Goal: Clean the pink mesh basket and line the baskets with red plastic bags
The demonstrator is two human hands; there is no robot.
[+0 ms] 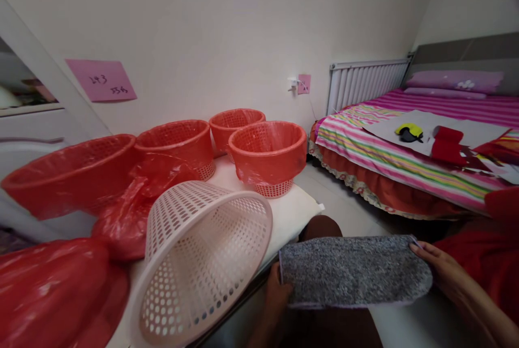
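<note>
A long grey speckled cloth pad (352,271) with thin light-purple edging is stretched level above my knees. Its left end is held by my left hand (276,289), fingers partly behind the cloth. At the rounded right end, my right hand (436,262) pinches the upper corner between thumb and fingers. Just left of my left hand, a pale pink perforated plastic basket (178,234) lies on its side with its mouth facing me.
Several red-lined baskets, including one at the near right (267,145), stand on a white-topped table (290,218). Red plastic bags (52,288) lie at left. On the right, a striped bed (389,153) carries a white sheet with a red fabric roll (446,145) and a yellow-and-black item (409,132).
</note>
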